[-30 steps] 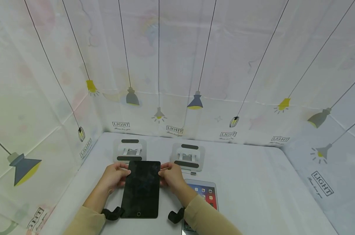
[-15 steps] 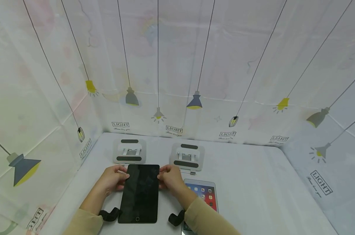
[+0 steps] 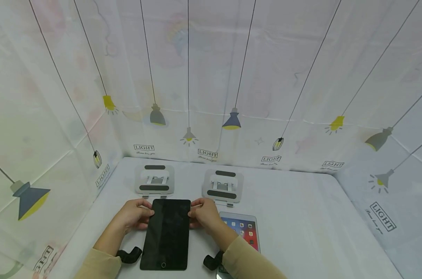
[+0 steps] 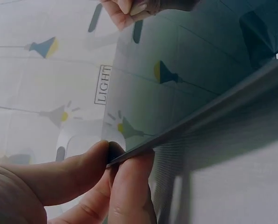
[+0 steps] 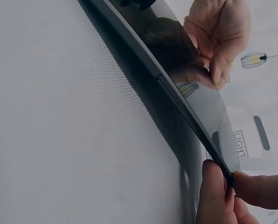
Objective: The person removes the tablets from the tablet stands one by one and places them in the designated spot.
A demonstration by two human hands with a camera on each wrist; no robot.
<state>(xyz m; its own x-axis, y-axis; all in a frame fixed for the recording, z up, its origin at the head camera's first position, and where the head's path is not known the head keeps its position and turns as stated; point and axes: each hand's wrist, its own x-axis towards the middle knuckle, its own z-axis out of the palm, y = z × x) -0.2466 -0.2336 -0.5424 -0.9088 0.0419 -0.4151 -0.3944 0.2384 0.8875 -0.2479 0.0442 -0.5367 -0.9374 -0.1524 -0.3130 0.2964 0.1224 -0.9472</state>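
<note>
A dark-screened tablet [image 3: 166,234] with a round home button is held between both hands over the white table. My left hand [image 3: 135,215] pinches its far left corner, thumb on the screen side and fingers beneath. At the far right corner, my right hand [image 3: 204,215] grips the same way. Both wrist views show the tablet's edge [image 5: 176,100] raised at the pinched end, with shadow under it, and its glossy screen [image 4: 176,60] mirroring the wall. Beyond the hands lie two folded tablet stands, a left one [image 3: 154,179] and a right one [image 3: 223,186].
A second tablet [image 3: 247,232], screen lit with app icons, lies partly under the right forearm. Black wrist straps [image 3: 128,255] hang by each sleeve. A printed lamp-pattern curtain [image 3: 211,77] encloses the table [image 3: 319,224] at the back and sides.
The dark tablet and both hands have moved back toward the body, away from the stands. The front lips of the left stand have come into sight.
</note>
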